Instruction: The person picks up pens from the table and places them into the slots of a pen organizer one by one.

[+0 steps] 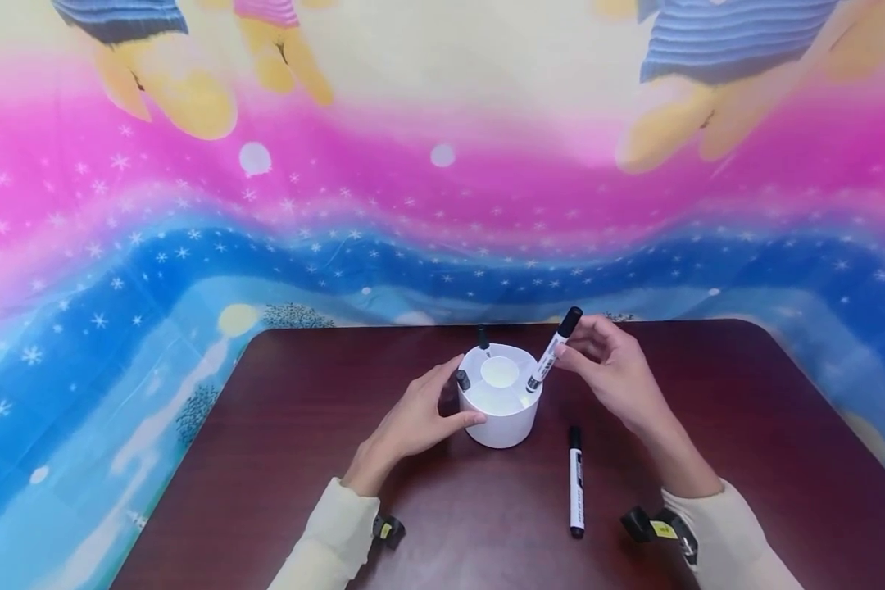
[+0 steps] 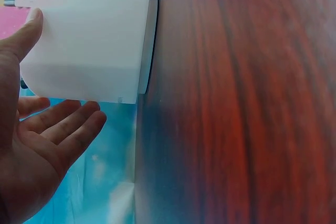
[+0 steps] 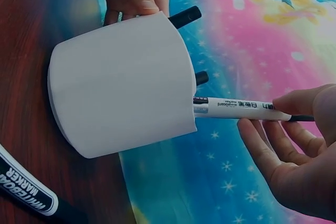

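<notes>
Evidently the work centres on a white round desk organizer (image 1: 500,432), which stands upright on the dark red-brown table (image 1: 265,467), near its far edge and about midway between the two side edges. A person's left hand (image 1: 420,414) rests against its left side, fingers fairly straight along the outer wall and thumb touching the front. The right hand (image 1: 612,369) pinches a white whiteboard marker (image 1: 549,360) between thumb and fingers, black cap up and leaning to the right; its lower end is just inside the organizer's right rim, though whether it touches the bottom cannot be told. Two black-topped pens stand in the organizer's outer compartments, the nearer pen (image 1: 463,379) by the left hand's fingers and the farther pen (image 1: 483,336) toward the table's far edge. A second whiteboard marker (image 1: 577,483) lies nearer the person, to the right of the organizer, its capped end toward the far edge. Beyond that edge hangs a pink and blue cloth (image 1: 413,205) printed with snowflakes. Cream sleeves (image 1: 737,541) cover both forearms.
</notes>
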`<state>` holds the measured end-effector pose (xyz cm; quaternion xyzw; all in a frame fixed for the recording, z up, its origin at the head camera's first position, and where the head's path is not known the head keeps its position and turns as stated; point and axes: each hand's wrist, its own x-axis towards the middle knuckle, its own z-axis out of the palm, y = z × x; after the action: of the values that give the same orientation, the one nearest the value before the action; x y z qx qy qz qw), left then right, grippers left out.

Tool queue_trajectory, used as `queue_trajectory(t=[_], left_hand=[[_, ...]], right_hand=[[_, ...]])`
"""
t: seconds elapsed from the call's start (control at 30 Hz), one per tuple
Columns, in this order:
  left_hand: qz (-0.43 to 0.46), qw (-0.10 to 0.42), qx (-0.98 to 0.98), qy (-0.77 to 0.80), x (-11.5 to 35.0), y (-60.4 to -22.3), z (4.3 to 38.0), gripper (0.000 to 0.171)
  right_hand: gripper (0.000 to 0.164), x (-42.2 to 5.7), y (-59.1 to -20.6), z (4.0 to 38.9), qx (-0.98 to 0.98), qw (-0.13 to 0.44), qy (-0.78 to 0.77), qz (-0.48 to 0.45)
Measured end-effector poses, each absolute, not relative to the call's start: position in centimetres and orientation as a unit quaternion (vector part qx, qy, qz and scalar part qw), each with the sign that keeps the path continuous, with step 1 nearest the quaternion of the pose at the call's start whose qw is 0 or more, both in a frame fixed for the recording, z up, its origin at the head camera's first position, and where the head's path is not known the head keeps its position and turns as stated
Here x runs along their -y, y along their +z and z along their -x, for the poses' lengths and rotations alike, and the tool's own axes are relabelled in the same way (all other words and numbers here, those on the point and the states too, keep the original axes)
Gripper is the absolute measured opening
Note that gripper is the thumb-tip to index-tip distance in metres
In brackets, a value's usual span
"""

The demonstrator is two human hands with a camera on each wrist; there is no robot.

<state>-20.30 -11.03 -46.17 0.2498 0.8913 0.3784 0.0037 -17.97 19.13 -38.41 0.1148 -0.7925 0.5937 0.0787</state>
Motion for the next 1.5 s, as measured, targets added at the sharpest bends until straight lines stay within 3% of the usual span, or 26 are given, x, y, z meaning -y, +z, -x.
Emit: queue_trajectory(t=[0.93, 1.5], left_hand=[[-0.249, 0.004, -0.889, 0.383, 10.95, -46.1, 20.34, 0.101], [-0.255, -0.001, -0.885, 0.39, 10.92, -45.97, 20.14, 0.1]], right_hand=[[0.033, -19.06, -39.39, 18.7, 0.811, 0.049, 0.573, -0.106], [0.04, -19.24, -38.9, 18.14, 0.84, 0.068, 0.527, -0.111]])
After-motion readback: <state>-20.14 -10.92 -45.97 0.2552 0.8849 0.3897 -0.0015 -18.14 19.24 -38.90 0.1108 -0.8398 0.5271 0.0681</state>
